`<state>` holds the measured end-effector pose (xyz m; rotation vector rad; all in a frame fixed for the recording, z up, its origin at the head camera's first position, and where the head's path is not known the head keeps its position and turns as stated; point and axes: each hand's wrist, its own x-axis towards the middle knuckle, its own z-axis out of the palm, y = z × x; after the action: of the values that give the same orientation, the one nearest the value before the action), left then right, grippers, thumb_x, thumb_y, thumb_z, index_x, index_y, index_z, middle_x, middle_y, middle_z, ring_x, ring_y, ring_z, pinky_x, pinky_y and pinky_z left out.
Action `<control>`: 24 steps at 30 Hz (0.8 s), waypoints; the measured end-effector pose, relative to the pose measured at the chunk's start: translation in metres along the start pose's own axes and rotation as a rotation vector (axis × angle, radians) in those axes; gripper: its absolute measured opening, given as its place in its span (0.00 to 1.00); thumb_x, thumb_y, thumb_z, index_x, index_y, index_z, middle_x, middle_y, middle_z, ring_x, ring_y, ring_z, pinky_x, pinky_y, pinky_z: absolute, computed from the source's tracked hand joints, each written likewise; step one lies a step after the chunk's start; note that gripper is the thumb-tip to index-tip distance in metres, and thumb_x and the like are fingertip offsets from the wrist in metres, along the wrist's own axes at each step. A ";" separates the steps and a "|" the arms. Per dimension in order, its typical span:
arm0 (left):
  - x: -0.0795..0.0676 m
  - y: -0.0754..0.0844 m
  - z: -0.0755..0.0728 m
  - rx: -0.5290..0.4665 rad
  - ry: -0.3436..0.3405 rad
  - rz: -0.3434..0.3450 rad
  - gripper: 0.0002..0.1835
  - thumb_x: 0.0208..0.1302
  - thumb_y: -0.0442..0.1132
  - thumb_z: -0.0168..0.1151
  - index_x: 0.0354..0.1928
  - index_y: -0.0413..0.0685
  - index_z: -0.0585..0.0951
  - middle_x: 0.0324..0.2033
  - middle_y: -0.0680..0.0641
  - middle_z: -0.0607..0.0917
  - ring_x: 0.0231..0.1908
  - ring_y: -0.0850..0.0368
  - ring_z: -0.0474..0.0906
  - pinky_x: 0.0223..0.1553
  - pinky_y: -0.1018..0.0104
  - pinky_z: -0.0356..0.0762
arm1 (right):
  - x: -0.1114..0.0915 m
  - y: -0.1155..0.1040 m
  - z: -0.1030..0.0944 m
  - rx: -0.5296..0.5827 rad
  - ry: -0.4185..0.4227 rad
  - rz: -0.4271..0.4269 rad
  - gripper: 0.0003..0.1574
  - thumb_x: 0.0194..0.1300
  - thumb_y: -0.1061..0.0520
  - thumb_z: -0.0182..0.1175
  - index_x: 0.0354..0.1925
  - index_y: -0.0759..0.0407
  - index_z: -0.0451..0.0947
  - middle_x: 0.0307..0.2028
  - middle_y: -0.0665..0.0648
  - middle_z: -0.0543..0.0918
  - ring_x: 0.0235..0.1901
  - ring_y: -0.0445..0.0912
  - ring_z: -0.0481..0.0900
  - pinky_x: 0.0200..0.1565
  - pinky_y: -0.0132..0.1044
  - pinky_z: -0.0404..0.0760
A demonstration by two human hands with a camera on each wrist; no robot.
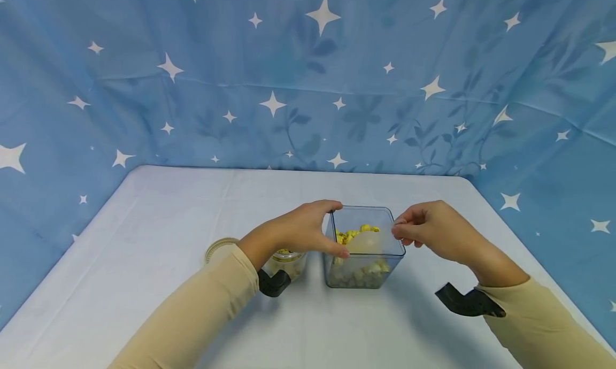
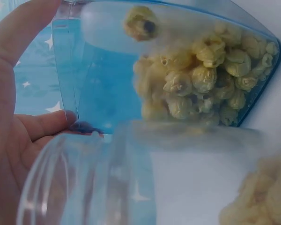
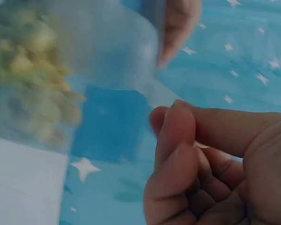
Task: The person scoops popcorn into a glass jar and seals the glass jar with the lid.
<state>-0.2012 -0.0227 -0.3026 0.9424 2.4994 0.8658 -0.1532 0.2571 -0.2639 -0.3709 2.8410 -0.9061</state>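
- Gripped the clear box (image 1: 380, 256) at its left side with the left hand (image 1: 300, 227), thumb and fingers spread wide between near rim and far rim.
- Had that box upright on the white desk (image 1: 120, 273), nearer the right edge than the left, short of the far edge.
- Saw yellowish popcorn (image 2: 203, 77) heaped in the box's lower part.
- Pinched a translucent scoop-like piece (image 1: 364, 243) between thumb and fingertips of the right hand (image 1: 435, 232), at the box's right rim; could not tell whether touching it.
- Had that piece's rounded end inside the box.
- Found a clear jar (image 1: 298, 264) with popcorn just left of the box.
- Noticed a round gold-rimmed thing (image 1: 220, 247) toward the left edge, partly hidden by the left sleeve (image 1: 192, 310).
- Saw a blue star-patterned curtain (image 1: 308, 128) beyond the far edge.
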 end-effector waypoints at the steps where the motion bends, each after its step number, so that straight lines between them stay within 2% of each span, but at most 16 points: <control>1: 0.000 0.000 0.000 -0.002 -0.002 0.002 0.53 0.54 0.60 0.75 0.77 0.52 0.60 0.74 0.52 0.63 0.71 0.54 0.60 0.67 0.52 0.63 | -0.001 0.001 0.000 -0.006 0.009 -0.014 0.11 0.70 0.52 0.65 0.41 0.58 0.86 0.29 0.50 0.84 0.33 0.49 0.79 0.36 0.43 0.81; 4: 0.000 0.000 0.001 0.006 -0.004 0.001 0.53 0.54 0.60 0.75 0.78 0.53 0.60 0.74 0.52 0.63 0.72 0.54 0.59 0.68 0.52 0.63 | -0.004 0.002 -0.005 -0.041 0.047 -0.065 0.10 0.71 0.54 0.63 0.43 0.58 0.87 0.30 0.49 0.84 0.33 0.49 0.79 0.34 0.42 0.80; 8: 0.000 0.000 0.000 0.009 0.001 -0.009 0.53 0.54 0.61 0.75 0.78 0.54 0.60 0.74 0.52 0.63 0.72 0.54 0.59 0.68 0.52 0.63 | -0.002 0.002 -0.011 0.010 -0.001 -0.089 0.14 0.73 0.54 0.60 0.48 0.60 0.86 0.30 0.51 0.83 0.31 0.48 0.78 0.32 0.38 0.79; 13: 0.000 0.000 0.000 0.005 0.003 -0.002 0.53 0.54 0.60 0.75 0.78 0.53 0.59 0.74 0.52 0.63 0.72 0.55 0.59 0.68 0.53 0.63 | 0.001 0.007 -0.013 0.129 -0.056 -0.034 0.18 0.72 0.52 0.61 0.51 0.64 0.84 0.30 0.56 0.81 0.32 0.52 0.77 0.33 0.39 0.79; 19: 0.001 -0.001 0.001 0.007 0.004 -0.003 0.53 0.54 0.60 0.75 0.77 0.52 0.60 0.74 0.52 0.63 0.72 0.55 0.59 0.68 0.53 0.62 | 0.004 0.010 -0.010 0.180 -0.019 0.028 0.21 0.75 0.48 0.58 0.43 0.66 0.84 0.30 0.57 0.81 0.32 0.50 0.77 0.34 0.37 0.79; 24: 0.000 -0.001 0.001 0.005 0.000 -0.007 0.53 0.54 0.60 0.75 0.78 0.52 0.59 0.74 0.52 0.63 0.72 0.55 0.58 0.68 0.53 0.62 | 0.005 0.010 -0.009 0.195 -0.006 0.039 0.19 0.75 0.51 0.58 0.45 0.68 0.83 0.32 0.55 0.84 0.31 0.48 0.79 0.36 0.36 0.81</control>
<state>-0.2013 -0.0227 -0.3037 0.9350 2.5048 0.8581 -0.1614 0.2688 -0.2627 -0.2934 2.7122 -1.1596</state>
